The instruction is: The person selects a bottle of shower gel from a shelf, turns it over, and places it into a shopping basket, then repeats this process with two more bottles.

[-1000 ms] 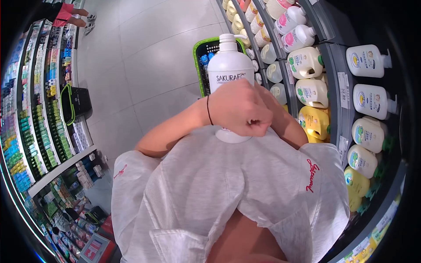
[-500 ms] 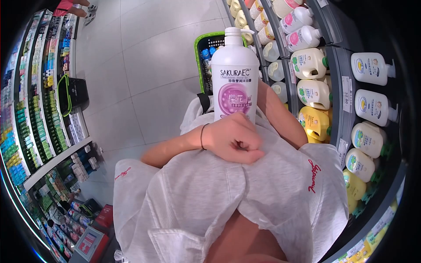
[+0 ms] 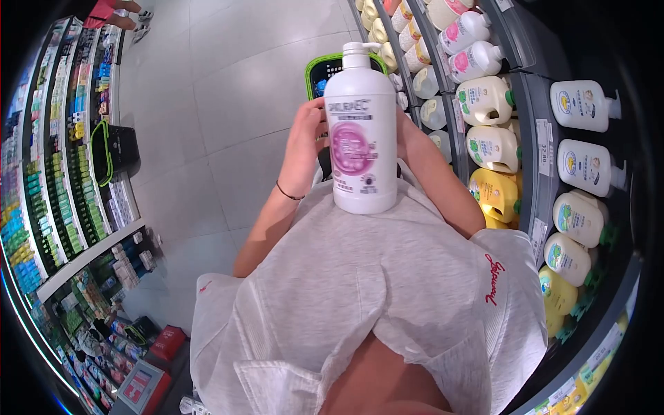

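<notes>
A large white pump bottle of shower gel (image 3: 361, 149) with a round pink label stands upright in front of my chest. My left hand (image 3: 306, 135), with a dark band at the wrist, is at the bottle's left side, its fingers curled against the side and partly hidden behind it. From the other side my right hand (image 3: 408, 138) holds the bottle; its fingers are hidden behind it. Beyond the bottle is a black shopping basket with a green rim (image 3: 312, 77), with something blue inside, mostly covered by the bottle.
On my right, a shelf (image 3: 529, 138) carries rows of white, cream and yellow bottles (image 3: 494, 194). Shelves of small packages (image 3: 62, 173) line the left side, with another green-rimmed basket (image 3: 114, 152) beside them. A person in pink (image 3: 104, 14) is at the far left on the grey tiled floor (image 3: 228, 90).
My left hand has moved from in front of the bottle's base, where it was curled, up to the bottle's left side. The bottle's lower part now shows, and it has turned slightly.
</notes>
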The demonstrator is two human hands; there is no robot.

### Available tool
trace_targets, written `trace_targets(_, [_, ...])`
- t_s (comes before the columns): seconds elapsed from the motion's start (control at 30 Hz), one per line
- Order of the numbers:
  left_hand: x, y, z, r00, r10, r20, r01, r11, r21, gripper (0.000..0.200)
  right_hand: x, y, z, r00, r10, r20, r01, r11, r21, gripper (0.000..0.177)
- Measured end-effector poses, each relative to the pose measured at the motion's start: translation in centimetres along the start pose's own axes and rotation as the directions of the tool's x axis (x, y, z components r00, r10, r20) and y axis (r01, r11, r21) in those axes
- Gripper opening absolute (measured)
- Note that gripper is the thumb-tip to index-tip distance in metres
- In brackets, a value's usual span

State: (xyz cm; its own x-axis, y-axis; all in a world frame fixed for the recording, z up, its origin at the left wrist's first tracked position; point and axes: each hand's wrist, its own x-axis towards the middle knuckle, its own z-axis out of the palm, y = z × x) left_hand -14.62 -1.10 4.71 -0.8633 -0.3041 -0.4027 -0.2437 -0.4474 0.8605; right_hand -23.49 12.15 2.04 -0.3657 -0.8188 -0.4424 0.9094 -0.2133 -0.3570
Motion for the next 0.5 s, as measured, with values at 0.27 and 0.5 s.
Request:
trace_targets(0.27, [2.2, -0.8, -0.8, 0.917, -0.221, 0.331, 0.302, 0.929, -0.215, 0.055, -4.2, -1.5, 2.4, 0.958, -0.262, -0.115, 0.185, 0.873, -0.451, 0.059])
trace_targets(0.5, [2.6, 0.1, 0.0, 0.891, -0.173, 0.419, 0.267, 0.947, -0.177, 0.059, -6.3, -2.5, 6.6, 0.932, -0.328, 0.155, 0.363, 0.845, -0.393, 0.070])
